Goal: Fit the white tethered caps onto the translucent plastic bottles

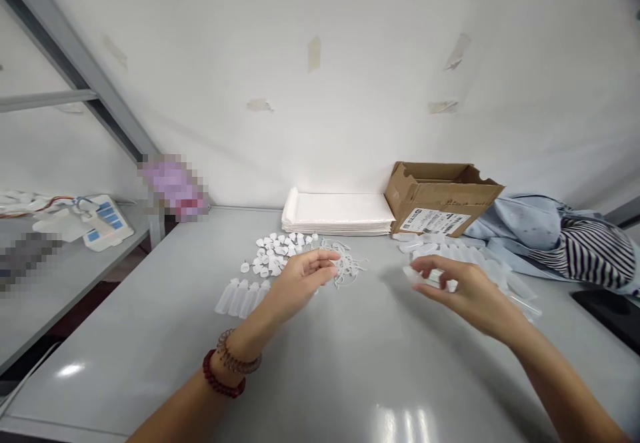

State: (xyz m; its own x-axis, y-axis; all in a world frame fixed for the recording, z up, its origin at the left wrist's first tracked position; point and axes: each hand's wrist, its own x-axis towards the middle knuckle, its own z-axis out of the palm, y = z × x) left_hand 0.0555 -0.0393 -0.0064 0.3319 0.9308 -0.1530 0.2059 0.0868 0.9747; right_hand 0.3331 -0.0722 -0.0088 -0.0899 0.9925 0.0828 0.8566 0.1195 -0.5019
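Bottle (411, 275), translucent: I've the right hand (467, 289) pinching it in front of the cardboard box (415, 196); left hand (300, 284), fingers slightly parted, hovers front-left of it. Reads as pickup; next move wants steady pressure.

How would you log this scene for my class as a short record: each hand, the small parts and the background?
Left hand: half-curled beside thin white strands
Right hand: pinching a translucent plastic tube
Left parts: white plastic caps, loosely piled; row of translucent tubes
Right parts: cluster of translucent tubes
Back: stack of white envelopes; open cardboard box, labelled
Far right: striped fabric
Surface: grey tabletop
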